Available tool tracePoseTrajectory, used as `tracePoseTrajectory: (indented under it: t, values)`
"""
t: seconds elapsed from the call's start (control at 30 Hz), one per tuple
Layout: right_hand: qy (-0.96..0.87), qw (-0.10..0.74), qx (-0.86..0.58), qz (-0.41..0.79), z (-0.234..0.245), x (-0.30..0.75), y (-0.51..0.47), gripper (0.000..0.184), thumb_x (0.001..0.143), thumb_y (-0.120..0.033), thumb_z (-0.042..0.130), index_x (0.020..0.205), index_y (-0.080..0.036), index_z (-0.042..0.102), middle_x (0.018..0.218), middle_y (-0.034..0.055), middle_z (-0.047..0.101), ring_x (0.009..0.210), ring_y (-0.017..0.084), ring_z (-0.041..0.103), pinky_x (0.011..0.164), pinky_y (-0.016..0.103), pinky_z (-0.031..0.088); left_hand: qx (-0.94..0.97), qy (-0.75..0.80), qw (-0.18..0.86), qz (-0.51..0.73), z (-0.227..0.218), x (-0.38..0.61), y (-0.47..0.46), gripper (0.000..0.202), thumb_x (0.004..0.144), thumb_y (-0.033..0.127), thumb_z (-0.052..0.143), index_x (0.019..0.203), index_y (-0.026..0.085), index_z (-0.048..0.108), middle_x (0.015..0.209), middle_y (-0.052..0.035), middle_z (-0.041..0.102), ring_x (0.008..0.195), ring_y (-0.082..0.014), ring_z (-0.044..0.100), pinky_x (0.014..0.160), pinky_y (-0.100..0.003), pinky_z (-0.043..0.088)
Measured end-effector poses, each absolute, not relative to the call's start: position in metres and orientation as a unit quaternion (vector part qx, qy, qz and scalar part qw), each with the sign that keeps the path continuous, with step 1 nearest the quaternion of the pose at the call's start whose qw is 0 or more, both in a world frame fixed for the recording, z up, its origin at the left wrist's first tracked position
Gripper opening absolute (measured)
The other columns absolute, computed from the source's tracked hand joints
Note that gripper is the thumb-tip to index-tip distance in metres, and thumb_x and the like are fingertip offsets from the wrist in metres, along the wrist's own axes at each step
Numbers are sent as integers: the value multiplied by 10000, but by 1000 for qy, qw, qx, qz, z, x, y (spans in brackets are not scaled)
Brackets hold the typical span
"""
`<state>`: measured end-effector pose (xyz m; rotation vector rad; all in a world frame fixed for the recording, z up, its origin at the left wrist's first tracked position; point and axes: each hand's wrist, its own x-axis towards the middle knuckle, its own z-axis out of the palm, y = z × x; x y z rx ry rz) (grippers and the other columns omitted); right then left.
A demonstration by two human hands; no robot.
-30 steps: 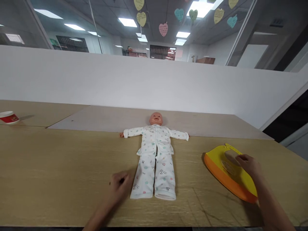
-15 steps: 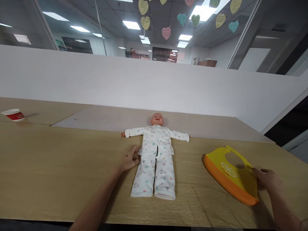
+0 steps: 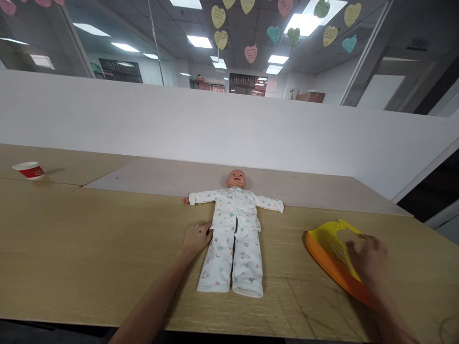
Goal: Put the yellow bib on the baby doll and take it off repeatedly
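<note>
A baby doll (image 3: pixel 236 180) lies on its back with arms spread, dressed in a white patterned shirt (image 3: pixel 224 210) and matching trousers (image 3: pixel 216 263). My left hand (image 3: pixel 197 237) rests against its side at the waist, thumb and fingers slightly apart at the cloth's edge. To the right lies a yellow bib (image 3: pixel 324 234) with an orange pocket (image 3: pixel 324 263) and a fruit-slice print. Over the bib's right side is my right hand (image 3: pixel 369 258), somewhat blurred, thumb and fingers apart near the neck strap (image 3: pixel 347 225). It covers part of the bib and print.
A red and white paper cup (image 3: pixel 30 171) stands at the far left of the wooden table (image 3: pixel 107 248). A grey board (image 3: pixel 304 188) lies along the back, against a white wall (image 3: pixel 215 129). Heart-shaped notes (image 3: pixel 251 53) hang on the glass above.
My right hand has moved from the bib's right edge up and left over it, towards the neck strap. My left hand's thumb and fingers have drawn closer together beside the doll.
</note>
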<state>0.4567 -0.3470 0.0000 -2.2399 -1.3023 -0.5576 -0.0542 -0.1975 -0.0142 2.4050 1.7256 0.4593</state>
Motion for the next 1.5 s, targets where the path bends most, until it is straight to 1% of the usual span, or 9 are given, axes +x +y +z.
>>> tracePoseTrajectory:
  t: [0.1, 0.17, 0.27, 0.4, 0.63, 0.83, 1.0, 1.2, 1.5]
  values:
    - [-634, 217, -738, -82, 12, 359, -316, 322, 892, -371, 388, 1010, -200, 634, 1090, 165, 646, 1051, 289, 598, 925, 417, 470, 803, 573, 62, 150, -12, -53, -200, 255, 890, 283, 469, 956, 194, 698, 1001, -137, 716, 890, -263, 652, 756, -318, 419]
    - [-707, 138, -693, -37, 15, 303, -296, 309, 918, -374, 390, 942, -195, 641, 1025, 146, 669, 1006, 281, 618, 903, 416, 463, 804, 570, 69, 154, -11, -53, -203, 243, 882, 291, 472, 876, 205, 700, 935, -121, 724, 847, -250, 652, 731, -304, 408]
    - [-708, 97, -699, -29, 16, 253, -273, 424, 945, -500, 345, 955, -188, 632, 1026, 165, 671, 932, 290, 633, 763, 392, 479, 816, 550, 96, 150, -11, -55, -208, 248, 846, 278, 483, 682, 206, 655, 784, -84, 709, 757, -222, 632, 695, -281, 380]
    - [-717, 99, -690, -16, 9, 233, -262, 351, 967, -395, 320, 1020, -211, 613, 1045, 128, 681, 912, 249, 645, 710, 316, 455, 830, 510, 156, 164, -14, -62, -210, 305, 786, 272, 485, 492, 192, 471, 572, -14, 584, 600, -161, 528, 625, -257, 314]
    - [-762, 98, -640, -8, -6, 236, -262, 350, 975, -285, 291, 959, -203, 631, 995, 105, 700, 880, 222, 653, 708, 279, 407, 759, 546, 241, 262, -18, -70, -206, 305, 733, 349, 405, 497, 209, 271, 512, 37, 326, 548, -119, 357, 574, -261, 245]
    - [-799, 124, -582, 92, -2, 250, -257, 265, 931, -254, 393, 871, -162, 634, 915, 89, 700, 822, 187, 630, 685, 251, 348, 741, 542, 257, 303, -21, -67, -203, 328, 725, 414, 382, 502, 217, 247, 520, 38, 271, 544, -108, 306, 561, -262, 262]
    - [-745, 172, -637, 98, -9, 269, -246, 314, 941, -306, 388, 785, -169, 625, 823, 44, 694, 725, 150, 584, 627, 238, 285, 711, 565, 203, 367, -24, -74, -196, 326, 741, 392, 415, 496, 209, 303, 501, 33, 330, 540, -112, 338, 551, -266, 281]
    - [-660, 157, -733, 44, -16, 280, -231, 317, 951, -300, 383, 831, -167, 644, 880, 71, 705, 745, 156, 585, 595, 260, 227, 666, 568, 215, 432, -30, -86, -183, 214, 737, 353, 459, 607, 192, 511, 595, 2, 540, 604, -140, 484, 591, -262, 380]
    - [-673, 163, -720, 35, -13, 278, -235, 309, 946, -305, 394, 843, -175, 655, 886, 56, 711, 759, 162, 603, 594, 267, 222, 708, 564, 190, 380, -43, -91, -177, 183, 741, 318, 479, 667, 189, 585, 651, -6, 617, 626, -150, 532, 672, -294, 414]
